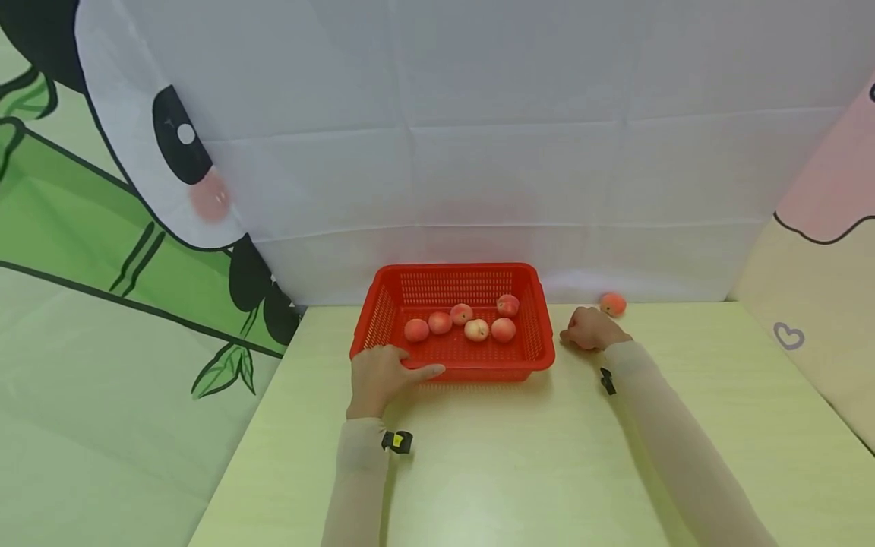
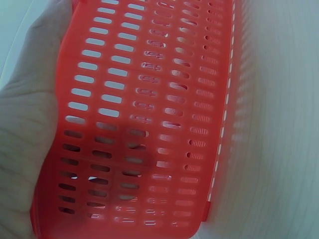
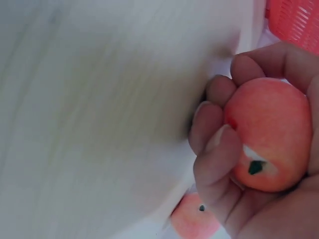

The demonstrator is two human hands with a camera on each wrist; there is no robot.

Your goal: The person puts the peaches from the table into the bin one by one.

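A red plastic basket (image 1: 451,374) with slotted walls stands at the back of the table and holds several peaches (image 1: 476,330). My left hand (image 1: 383,374) grips its front left corner, thumb along the front rim; the left wrist view shows the palm against the basket wall (image 2: 124,99). Right of the basket, my right hand (image 1: 592,329) is low over the table. In the right wrist view its fingers curl round a peach (image 3: 271,129), which the hand hides in the head view. Another peach (image 1: 612,304) lies just beyond that hand, by the back cloth.
The pale wooden table (image 1: 478,471) runs back to a white cloth backdrop (image 1: 513,182). A printed panel with green bamboo (image 1: 82,205) borders the left side, and a cream and pink panel (image 1: 820,327) the right.
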